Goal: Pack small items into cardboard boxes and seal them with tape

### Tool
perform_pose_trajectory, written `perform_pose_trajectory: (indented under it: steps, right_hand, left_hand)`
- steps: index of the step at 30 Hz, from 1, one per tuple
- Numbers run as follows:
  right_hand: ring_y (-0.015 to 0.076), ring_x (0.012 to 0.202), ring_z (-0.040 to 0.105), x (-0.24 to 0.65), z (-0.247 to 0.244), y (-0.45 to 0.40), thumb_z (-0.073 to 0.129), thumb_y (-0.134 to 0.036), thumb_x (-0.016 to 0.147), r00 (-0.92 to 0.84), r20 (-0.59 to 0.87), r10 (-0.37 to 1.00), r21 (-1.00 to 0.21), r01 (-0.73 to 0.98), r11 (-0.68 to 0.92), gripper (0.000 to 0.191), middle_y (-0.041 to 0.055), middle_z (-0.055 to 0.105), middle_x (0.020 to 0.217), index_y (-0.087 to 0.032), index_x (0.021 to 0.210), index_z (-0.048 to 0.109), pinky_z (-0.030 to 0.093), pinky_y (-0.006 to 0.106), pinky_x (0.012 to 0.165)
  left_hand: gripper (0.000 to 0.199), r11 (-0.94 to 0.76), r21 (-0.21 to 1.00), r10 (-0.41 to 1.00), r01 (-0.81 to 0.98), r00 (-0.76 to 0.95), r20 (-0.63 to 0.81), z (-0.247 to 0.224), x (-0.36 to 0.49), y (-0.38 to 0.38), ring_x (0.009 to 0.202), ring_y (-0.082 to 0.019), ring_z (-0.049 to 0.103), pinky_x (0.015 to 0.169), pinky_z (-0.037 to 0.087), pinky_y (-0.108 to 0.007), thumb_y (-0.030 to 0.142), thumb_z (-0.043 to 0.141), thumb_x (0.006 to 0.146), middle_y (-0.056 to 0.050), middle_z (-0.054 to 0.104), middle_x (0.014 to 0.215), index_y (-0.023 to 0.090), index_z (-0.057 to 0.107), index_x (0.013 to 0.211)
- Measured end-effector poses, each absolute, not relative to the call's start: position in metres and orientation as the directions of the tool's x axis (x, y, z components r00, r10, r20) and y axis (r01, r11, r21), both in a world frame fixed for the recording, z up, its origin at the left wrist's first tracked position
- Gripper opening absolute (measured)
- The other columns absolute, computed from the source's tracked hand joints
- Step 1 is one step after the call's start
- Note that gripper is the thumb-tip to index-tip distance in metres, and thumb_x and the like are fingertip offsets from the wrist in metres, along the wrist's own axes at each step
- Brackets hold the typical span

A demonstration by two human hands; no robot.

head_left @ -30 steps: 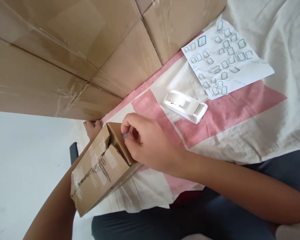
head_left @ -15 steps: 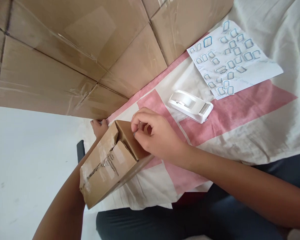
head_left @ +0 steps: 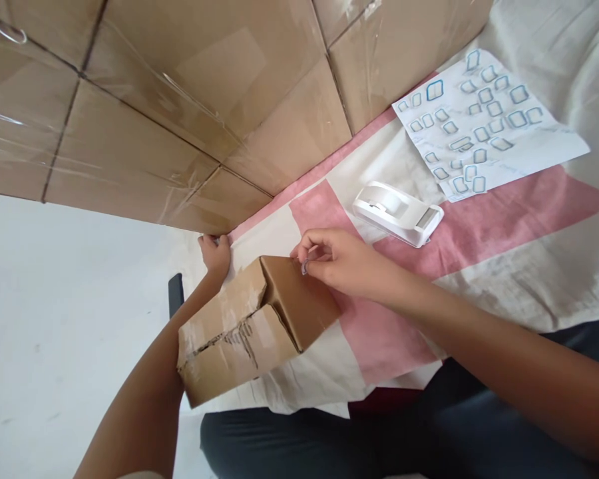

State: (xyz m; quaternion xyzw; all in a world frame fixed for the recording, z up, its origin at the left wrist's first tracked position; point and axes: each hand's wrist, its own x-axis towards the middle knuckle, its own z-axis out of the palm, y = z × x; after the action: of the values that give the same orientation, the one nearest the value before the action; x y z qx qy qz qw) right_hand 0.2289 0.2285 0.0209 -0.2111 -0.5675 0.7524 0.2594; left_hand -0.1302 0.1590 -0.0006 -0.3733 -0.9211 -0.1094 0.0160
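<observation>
A small brown cardboard box (head_left: 239, 332) with torn, taped flaps stands tilted between my arms, against my left forearm. My right hand (head_left: 337, 259) is at its far right edge, thumb and fingers pinched on a small pale piece (head_left: 305, 267) too small to identify. Beyond the box, my left hand (head_left: 214, 254) rests on the cloth at the foot of the stacked cartons. Its fingers are curled, and what they may hold is hidden. A white tape dispenser (head_left: 399, 213) lies to the right of my right hand.
Large taped cartons (head_left: 274, 126) form a wall at the back. A white sheet (head_left: 524, 153) bearing several blue-outlined labels lies at the right on the pink and white cloth (head_left: 504, 239). A dark flat object (head_left: 176, 295) is beside my left forearm.
The view has shifted, so most things appear farther right. The small box has turned slightly and shows more of its right side. My right hand has drawn back toward the box's edge, still pinching.
</observation>
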Motion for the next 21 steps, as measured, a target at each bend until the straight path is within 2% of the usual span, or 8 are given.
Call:
perform_pose_trajectory:
  steps: [4,9,15,18,19,21]
  right_hand:
    - [0.0172,0.077,0.064,0.238,0.027,0.235,0.064,-0.003,0.072,-0.849,0.031,0.527,-0.991,-0.093,-0.092,0.019,0.0025,0.069,0.095,-0.022,0.070,0.064,0.050,0.031,0.064]
    - [0.0136,0.076,0.062,0.241,0.028,0.235,0.069,-0.008,0.076,-0.894,0.072,0.442,-0.997,-0.057,0.048,0.014,0.0037,0.063,0.116,-0.021,0.074,0.069,0.050,0.030,0.063]
    - [0.0118,0.081,0.060,0.244,0.030,0.234,0.067,-0.014,0.082,-0.930,0.045,0.365,-0.997,-0.022,0.068,0.007,0.0024,0.057,0.121,-0.021,0.081,0.066,0.049,0.028,0.068]
    - [0.0113,0.078,0.058,0.248,0.037,0.232,0.065,-0.018,0.085,-0.944,-0.031,0.328,-0.994,0.062,0.087,0.005,0.0024,0.056,0.119,-0.021,0.088,0.064,0.046,0.026,0.064]
    - [0.0116,0.077,0.058,0.250,0.039,0.231,0.066,-0.020,0.085,-0.945,-0.054,0.322,-0.992,0.086,0.087,0.012,0.0024,0.056,0.120,-0.023,0.096,0.064,0.045,0.026,0.062]
    - [0.0131,0.077,0.058,0.252,0.040,0.229,0.071,-0.023,0.082,-0.949,-0.062,0.309,-0.993,0.091,0.080,0.045,0.0025,0.057,0.123,-0.028,0.124,0.057,0.042,0.026,0.060]
  left_hand:
    - [0.038,0.739,0.189,0.621,0.647,-0.762,0.181,-0.014,-0.148,0.160,0.115,-0.022,0.062,0.100,0.053,-0.049,0.033,0.061,0.099,-0.014,0.059,0.134,0.011,0.058,0.130]
    - [0.037,0.736,0.197,0.619,0.647,-0.762,0.192,-0.020,-0.158,0.157,0.114,-0.022,0.062,0.100,0.053,-0.049,0.033,0.061,0.099,-0.014,0.060,0.133,0.011,0.059,0.128]
    - [0.038,0.726,0.210,0.615,0.655,-0.754,0.228,-0.026,-0.164,0.157,0.115,-0.025,0.063,0.099,0.054,-0.049,0.038,0.064,0.097,-0.012,0.062,0.131,0.015,0.061,0.126]
    - [0.038,0.717,0.213,0.621,0.664,-0.747,0.239,-0.027,-0.166,0.156,0.114,-0.025,0.063,0.098,0.055,-0.049,0.040,0.064,0.096,-0.011,0.062,0.129,0.016,0.061,0.125]
    - [0.037,0.714,0.214,0.624,0.667,-0.744,0.239,-0.028,-0.166,0.156,0.114,-0.025,0.063,0.098,0.055,-0.048,0.040,0.064,0.096,-0.011,0.062,0.129,0.016,0.062,0.124]
    - [0.036,0.707,0.218,0.629,0.672,-0.739,0.241,-0.028,-0.167,0.155,0.112,-0.024,0.062,0.097,0.054,-0.047,0.040,0.064,0.096,-0.010,0.062,0.127,0.015,0.062,0.122]
